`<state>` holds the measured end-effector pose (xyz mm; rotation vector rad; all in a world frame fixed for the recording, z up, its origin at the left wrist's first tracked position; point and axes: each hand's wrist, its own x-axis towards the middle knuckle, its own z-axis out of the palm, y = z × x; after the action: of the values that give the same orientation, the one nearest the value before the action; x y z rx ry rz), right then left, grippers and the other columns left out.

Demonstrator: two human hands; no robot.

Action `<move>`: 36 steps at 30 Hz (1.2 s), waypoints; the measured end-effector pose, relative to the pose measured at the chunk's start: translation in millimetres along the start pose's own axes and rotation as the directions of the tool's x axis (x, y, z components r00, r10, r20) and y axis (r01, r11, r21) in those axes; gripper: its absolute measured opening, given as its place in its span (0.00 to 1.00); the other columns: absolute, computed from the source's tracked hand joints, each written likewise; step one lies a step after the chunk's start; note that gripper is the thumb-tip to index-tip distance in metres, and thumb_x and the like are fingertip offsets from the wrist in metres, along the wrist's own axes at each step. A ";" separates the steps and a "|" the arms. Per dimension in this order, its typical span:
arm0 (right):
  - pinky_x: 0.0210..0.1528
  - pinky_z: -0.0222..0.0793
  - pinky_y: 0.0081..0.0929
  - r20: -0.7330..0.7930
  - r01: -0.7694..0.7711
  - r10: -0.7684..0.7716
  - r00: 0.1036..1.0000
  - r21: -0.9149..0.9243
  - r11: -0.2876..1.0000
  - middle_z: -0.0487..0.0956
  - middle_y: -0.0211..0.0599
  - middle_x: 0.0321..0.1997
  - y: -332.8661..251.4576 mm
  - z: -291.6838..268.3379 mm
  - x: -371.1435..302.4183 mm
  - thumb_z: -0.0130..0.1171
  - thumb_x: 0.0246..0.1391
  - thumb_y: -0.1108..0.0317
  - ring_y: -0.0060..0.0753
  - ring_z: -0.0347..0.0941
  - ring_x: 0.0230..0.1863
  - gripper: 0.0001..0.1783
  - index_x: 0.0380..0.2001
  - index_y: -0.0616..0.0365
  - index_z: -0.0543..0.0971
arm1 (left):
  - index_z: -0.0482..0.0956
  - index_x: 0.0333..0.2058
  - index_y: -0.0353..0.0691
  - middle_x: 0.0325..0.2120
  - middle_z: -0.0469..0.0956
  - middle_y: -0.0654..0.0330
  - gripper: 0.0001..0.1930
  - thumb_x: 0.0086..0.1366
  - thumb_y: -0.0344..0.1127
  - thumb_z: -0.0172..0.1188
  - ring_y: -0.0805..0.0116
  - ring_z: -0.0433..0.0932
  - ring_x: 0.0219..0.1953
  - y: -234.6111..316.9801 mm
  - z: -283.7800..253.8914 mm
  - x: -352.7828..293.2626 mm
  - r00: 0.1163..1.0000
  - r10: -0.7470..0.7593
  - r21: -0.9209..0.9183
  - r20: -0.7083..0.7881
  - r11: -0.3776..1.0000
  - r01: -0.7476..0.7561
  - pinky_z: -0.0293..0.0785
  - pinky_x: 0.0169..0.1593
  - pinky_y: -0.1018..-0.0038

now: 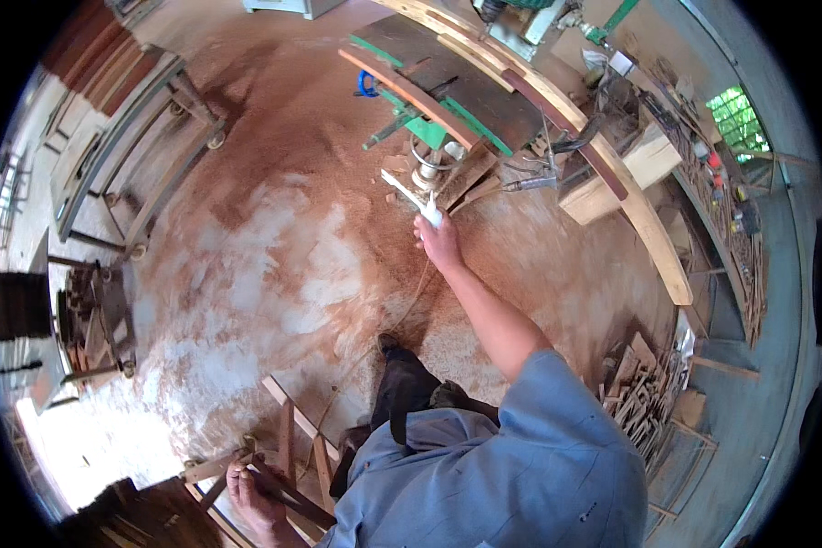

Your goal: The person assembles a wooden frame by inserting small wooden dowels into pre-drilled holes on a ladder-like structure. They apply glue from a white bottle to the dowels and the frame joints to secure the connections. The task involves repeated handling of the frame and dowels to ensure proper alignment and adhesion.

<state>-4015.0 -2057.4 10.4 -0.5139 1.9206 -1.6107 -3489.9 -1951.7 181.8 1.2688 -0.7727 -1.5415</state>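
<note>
Head view: the white tool point(432, 216) is in the right hand point(439, 241), held out in front of the body above the dusty floor point(274, 265), its thin arm pointing forward and to the left. The fingers are closed around its handle. Just beyond it stands the machine point(406, 38), green along its edges, with a metal handwheel point(429, 153) near the tool and a blue wheel point(366, 84) farther left; a reddish board point(411, 94) lies along its near side. To the right, a long pale beam point(653, 228) seems bent by the lens, close to a thick wooden block point(659, 155). The left hand point(256, 500) is low at the left, fingers curled, beside a wooden frame point(286, 440); whether it grips the frame, I cannot tell. Well apart, reddish boards point(105, 55) lie stacked on a wheeled cart point(194, 99) at the far left, and scraps point(642, 397) are heaped at the right.
</note>
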 end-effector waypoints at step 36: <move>0.22 0.68 0.21 -0.504 -0.132 0.367 0.782 0.442 0.887 0.73 0.27 0.26 81.2 18.3 83.3 0.64 0.56 0.63 0.19 0.70 0.22 0.13 0.37 0.56 0.73 | 0.76 0.43 0.41 0.40 0.79 0.48 0.09 0.69 0.36 0.52 0.59 0.80 0.27 80.2 257.9 407.8 0.699 -0.385 0.389 0.603 0.906 0.164 0.79 0.28 0.65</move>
<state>-4060.9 -2107.0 -86.0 0.4467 1.8747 -2.0375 -3715.1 -2385.9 176.6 1.0608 -1.3768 -2.2551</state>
